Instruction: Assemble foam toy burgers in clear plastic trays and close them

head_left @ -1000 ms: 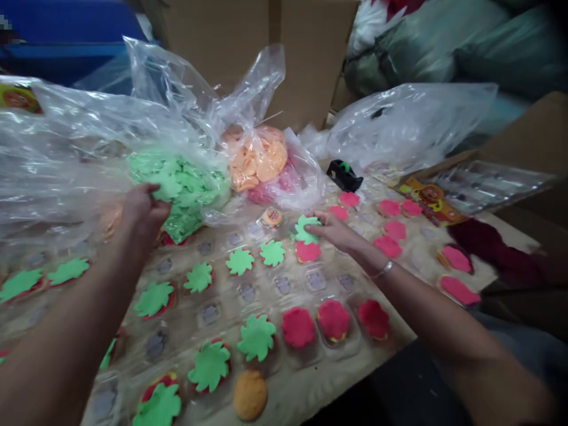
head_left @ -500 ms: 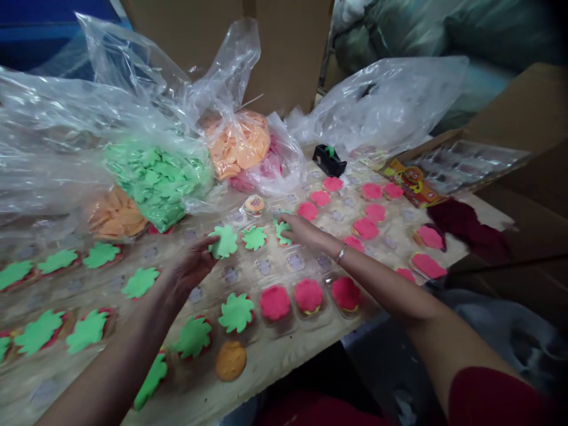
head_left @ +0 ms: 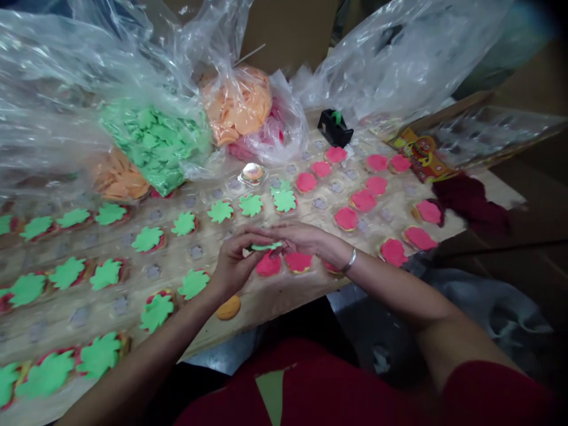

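My left hand [head_left: 234, 264] and my right hand [head_left: 302, 238] meet above the table's near edge, both pinching a thin green leaf-shaped foam piece [head_left: 266, 245] seen edge-on. Right under them lie pink flower-shaped pieces [head_left: 298, 261] in clear blister trays [head_left: 195, 253]. Several green leaf pieces [head_left: 284, 200] cover other pink pieces across the left and middle of the table. A clear bag of green leaf pieces [head_left: 155, 145] lies at the back left.
A bag of orange and pink pieces [head_left: 239, 109] sits at the back centre, with a black tape dispenser [head_left: 335, 127] beside it. Uncovered pink pieces [head_left: 364, 200] lie to the right. An orange piece [head_left: 229, 307] rests near the front edge. Empty blister trays [head_left: 483, 127] and a dark red cloth [head_left: 465, 201] are at right.
My left hand brought a green leaf piece from the bag toward the near edge. My right hand left the far leaf and came back to meet it. The view tilted down.
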`<state>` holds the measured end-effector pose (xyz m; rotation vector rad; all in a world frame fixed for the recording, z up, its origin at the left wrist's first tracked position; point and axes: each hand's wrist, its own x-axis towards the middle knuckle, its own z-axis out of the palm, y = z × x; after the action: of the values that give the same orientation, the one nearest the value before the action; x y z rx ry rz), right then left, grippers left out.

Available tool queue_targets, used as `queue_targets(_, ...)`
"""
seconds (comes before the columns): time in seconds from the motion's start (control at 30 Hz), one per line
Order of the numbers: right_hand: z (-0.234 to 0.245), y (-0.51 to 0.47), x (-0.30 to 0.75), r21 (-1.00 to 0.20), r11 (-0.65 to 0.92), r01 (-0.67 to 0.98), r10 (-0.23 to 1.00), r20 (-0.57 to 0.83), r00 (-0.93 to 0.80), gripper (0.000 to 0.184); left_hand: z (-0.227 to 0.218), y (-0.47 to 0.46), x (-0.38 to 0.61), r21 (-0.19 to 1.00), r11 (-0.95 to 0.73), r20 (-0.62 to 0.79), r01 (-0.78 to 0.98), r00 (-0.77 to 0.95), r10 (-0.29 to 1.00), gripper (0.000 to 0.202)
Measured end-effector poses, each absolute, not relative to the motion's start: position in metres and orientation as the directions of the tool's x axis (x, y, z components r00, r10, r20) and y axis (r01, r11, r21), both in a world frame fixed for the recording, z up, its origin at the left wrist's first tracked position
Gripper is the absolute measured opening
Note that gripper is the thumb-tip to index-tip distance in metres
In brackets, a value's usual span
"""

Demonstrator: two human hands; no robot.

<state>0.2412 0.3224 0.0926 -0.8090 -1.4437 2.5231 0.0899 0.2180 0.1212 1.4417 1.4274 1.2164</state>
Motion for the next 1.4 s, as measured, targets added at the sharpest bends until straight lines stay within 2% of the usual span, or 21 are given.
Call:
queue_targets(0.07,0.084,0.316,0.243,-0.864,-0.494,0.095,0.415,-0.331,-0.847,0.025,0.117,0.203,0.090,0.807,-0.242,0.270,0.538,0.027,0.963,0.012)
queue_targets(0.1,0.079,0.312,0.244,-0.896,-0.435,0.086,0.461,-0.304,-0.834,0.024,0.114,0.196,0.089,0.713,-0.289,0.303,0.639,0.091,0.949,0.014)
queue_targets(0.17,0.070,0.305,0.246,-0.967,-0.227,0.115,0.553,-0.226,-0.802,0.021,0.103,0.184,0.087,0.536,-0.352,0.301,0.768,0.216,0.929,0.018)
queue_targets(0.23,0.065,0.296,0.247,-0.979,0.044,0.200,0.612,-0.132,-0.780,0.017,0.091,0.176,0.086,0.395,-0.377,0.254,0.838,0.294,0.921,0.021)
queue_targets(0.33,0.065,0.284,0.249,-0.853,0.403,0.333,0.619,-0.014,-0.785,0.017,0.080,0.171,0.089,0.271,-0.385,0.166,0.882,0.351,0.921,0.025)
queue_targets(0.4,0.069,0.278,0.250,-0.722,0.579,0.378,0.596,0.059,-0.800,0.016,0.080,0.170,0.092,0.252,-0.375,0.098,0.892,0.362,0.927,0.026)
queue_targets(0.47,0.073,0.274,0.251,-0.610,0.684,0.399,0.575,0.115,-0.810,0.015,0.086,0.169,0.096,0.262,-0.353,0.018,0.898,0.361,0.932,0.025)
queue_targets(0.53,0.076,0.271,0.251,-0.565,0.720,0.404,0.562,0.132,-0.817,0.015,0.095,0.168,0.096,0.316,-0.333,-0.047,0.888,0.366,0.930,0.024)
queue_targets(0.6,0.076,0.269,0.251,-0.587,0.712,0.385,0.551,0.128,-0.824,0.015,0.104,0.170,0.091,0.435,-0.318,-0.066,0.842,0.382,0.922,0.023)
queue_targets(0.7,0.073,0.273,0.248,-0.659,0.693,0.291,0.499,0.148,-0.854,0.018,0.110,0.185,0.071,0.634,-0.244,-0.014,0.734,0.326,0.945,0.019)
queue_targets(0.8,0.073,0.278,0.246,-0.650,0.741,0.169,0.397,0.221,-0.891,0.019,0.111,0.207,0.043,0.703,-0.152,0.043,0.695,0.173,0.984,0.016)
queue_targets(0.9,0.077,0.282,0.245,-0.617,0.773,0.149,0.355,0.227,-0.907,0.017,0.108,0.221,0.023,0.716,-0.086,0.016,0.693,0.107,0.994,0.020)
queue_targets(1.07,0.069,0.289,0.244,-0.620,0.762,0.186,0.387,0.206,-0.899,0.016,0.097,0.222,0.026,0.669,-0.163,-0.006,0.725,0.225,0.974,0.022)
queue_targets(1.23,0.067,0.291,0.242,-0.544,0.811,0.217,0.377,0.202,-0.904,0.018,0.092,0.213,0.039,0.564,-0.220,-0.076,0.796,0.315,0.946,0.022)
queue_targets(1.4,0.082,0.290,0.243,-0.650,0.727,0.222,0.372,0.101,-0.923,0.011,0.099,0.213,0.046,0.478,-0.259,-0.111,0.839,0.350,0.930,0.022)
